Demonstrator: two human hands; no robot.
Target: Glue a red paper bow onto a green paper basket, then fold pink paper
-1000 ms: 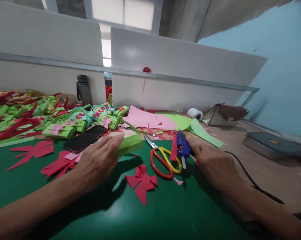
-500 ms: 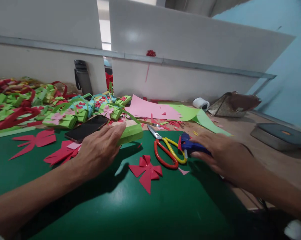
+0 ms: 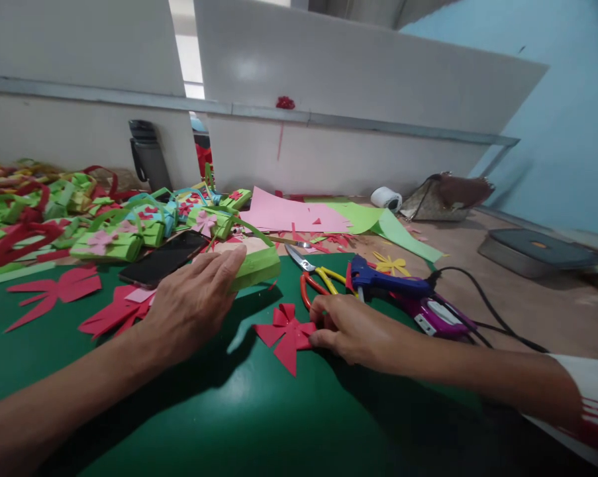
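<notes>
The right hand [image 3: 351, 334] pinches the edge of a red paper bow cut-out [image 3: 286, 334] lying flat on the green bench mat [image 3: 259, 424]. The left hand [image 3: 192, 305] lies open-fingered against a green folded-paper basket [image 3: 253, 265], which bears no bow yet. Beside it lie red-and-yellow-handled scissors [image 3: 316, 278] and a blue glue gun [image 3: 385, 281]. Many decorated paper baskets [image 3: 104, 242] are heaped at the left; more red bows [image 3: 55, 291] lie unused.
</notes>
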